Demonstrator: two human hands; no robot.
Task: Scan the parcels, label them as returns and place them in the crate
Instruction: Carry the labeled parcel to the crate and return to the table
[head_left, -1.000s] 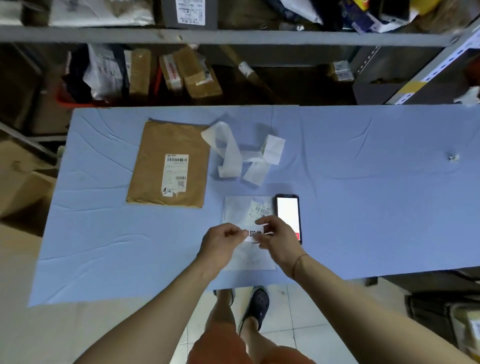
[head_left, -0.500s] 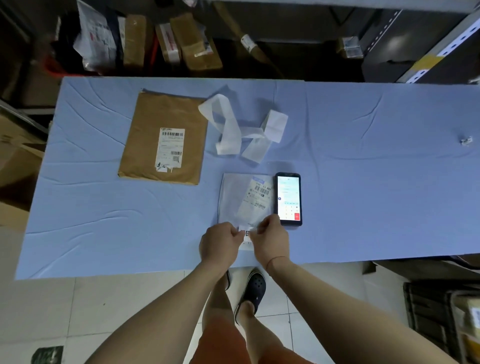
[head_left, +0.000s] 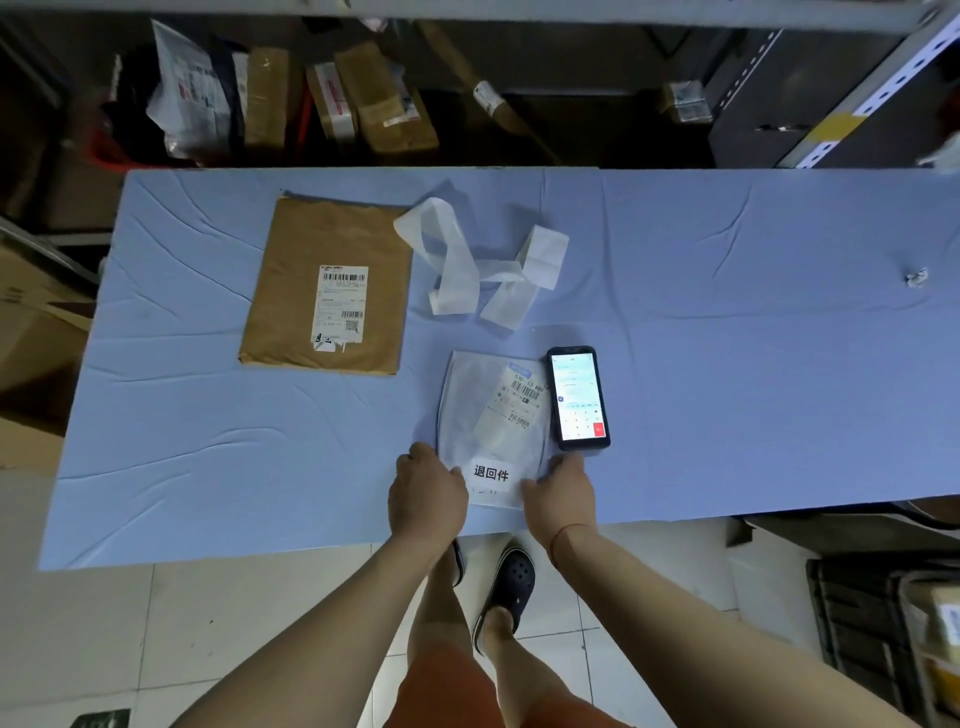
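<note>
Head view is showing the left hand (head_left: 427, 493) and right hand (head_left: 562, 494) lying flat beside the return label (head_left: 491, 473) on the white parcel (head_left: 493, 415) at the table's (head_left: 208, 441) near edge; pressing outward should be seating it smoothly.

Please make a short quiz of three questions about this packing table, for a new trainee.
1. True or false: the white parcel already carries a return label.
2. What lies directly right of the white parcel? A) brown parcel B) phone C) paper strip
3. Fill in: the left hand and right hand rest at the parcel's ____ end.

Key: 1 true. 2 B, the phone; the brown parcel lies to the left and the paper strip beyond. 3 near.
</note>
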